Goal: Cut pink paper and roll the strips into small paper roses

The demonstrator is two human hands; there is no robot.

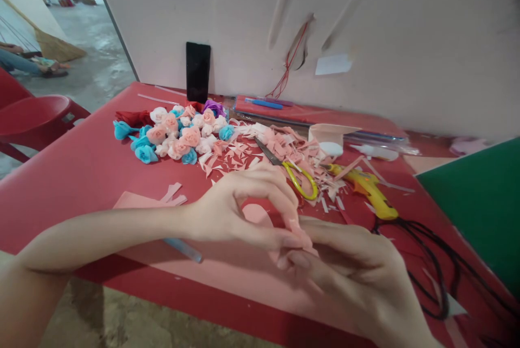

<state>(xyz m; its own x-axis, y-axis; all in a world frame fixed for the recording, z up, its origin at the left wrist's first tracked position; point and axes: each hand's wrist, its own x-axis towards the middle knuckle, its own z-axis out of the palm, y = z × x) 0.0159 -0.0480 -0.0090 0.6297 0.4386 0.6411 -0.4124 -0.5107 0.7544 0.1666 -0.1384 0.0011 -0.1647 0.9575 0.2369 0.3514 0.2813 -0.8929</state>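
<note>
Pale wall (244,17) across the upper frame, red desk (85,174) through the middle, red chair (36,115) at the left edge. At lower centre, small pink paper (307,242), pinched between fingertips of left hand (239,201) and right hand (357,266); fingers of both drawn together on it, left thumb and forefinger arched around a gap. Showing in that gap, a rounded pink piece (258,214); cannot tell whether joined to the held paper. Under the hands, a large pink sheet (239,277). At centre, yellow-handled scissors (276,159) lying on pink and white scraps (284,142). Left of centre, a heap of pink, white and blue paper roses (190,135); at right, a yellow glue gun (369,188) with black cable (406,223). Upper left of centre, a dark phone (197,71) upright against the wall.
</note>
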